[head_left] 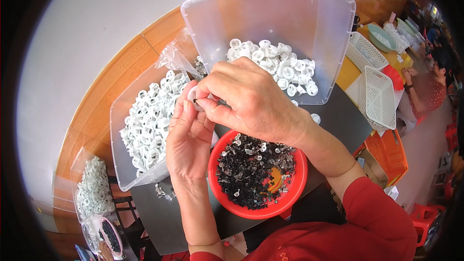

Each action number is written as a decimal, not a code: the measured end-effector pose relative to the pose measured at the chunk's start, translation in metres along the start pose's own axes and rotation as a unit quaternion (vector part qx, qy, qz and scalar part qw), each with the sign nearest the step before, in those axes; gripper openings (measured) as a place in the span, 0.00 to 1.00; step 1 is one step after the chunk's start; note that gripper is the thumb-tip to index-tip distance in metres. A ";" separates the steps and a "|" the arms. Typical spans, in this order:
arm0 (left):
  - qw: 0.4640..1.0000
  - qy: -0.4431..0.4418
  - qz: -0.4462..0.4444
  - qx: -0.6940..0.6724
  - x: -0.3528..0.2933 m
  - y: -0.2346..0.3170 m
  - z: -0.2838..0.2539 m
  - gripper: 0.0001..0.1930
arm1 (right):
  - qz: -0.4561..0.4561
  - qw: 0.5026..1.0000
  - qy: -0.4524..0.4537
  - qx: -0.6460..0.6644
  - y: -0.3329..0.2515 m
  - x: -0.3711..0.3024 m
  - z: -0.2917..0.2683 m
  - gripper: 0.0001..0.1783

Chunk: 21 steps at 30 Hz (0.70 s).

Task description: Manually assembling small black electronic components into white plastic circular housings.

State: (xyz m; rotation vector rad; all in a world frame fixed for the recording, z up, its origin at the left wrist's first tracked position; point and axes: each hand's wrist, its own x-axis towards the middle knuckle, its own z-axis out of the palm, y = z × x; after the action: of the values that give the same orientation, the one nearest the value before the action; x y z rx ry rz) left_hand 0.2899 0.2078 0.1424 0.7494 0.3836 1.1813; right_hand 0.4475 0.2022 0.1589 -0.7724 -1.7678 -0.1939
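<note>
Both hands meet above the red bowl (258, 208) of small black bits: the left hand (188, 140) pinches a white plastic ring (195, 97), the right hand (251, 99) pressing a bit into it; many rings fill both clear bins (123, 116), so much seems left

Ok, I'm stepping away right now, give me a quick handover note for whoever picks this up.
Left hand holds a small white ring part; right hand pinches at it from above.
Red bowl of small dark bits sits under the hands.
Left clear bin holds white parts with dark inserts; tilted far bin holds plain white ones.
Done: many parts in the left bin.
Left: the pile in the far bin.
</note>
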 end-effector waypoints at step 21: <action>1.000 0.001 0.015 0.018 -0.005 -0.006 -0.007 0.24 | -0.043 0.999 -0.030 -0.004 -0.004 0.003 -0.011 0.06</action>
State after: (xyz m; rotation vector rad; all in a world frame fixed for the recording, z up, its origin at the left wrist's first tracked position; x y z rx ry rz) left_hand 0.2873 0.2044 0.1325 0.7869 0.3970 1.2068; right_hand 0.4540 0.1949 0.1665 -0.7149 -1.8590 -0.2390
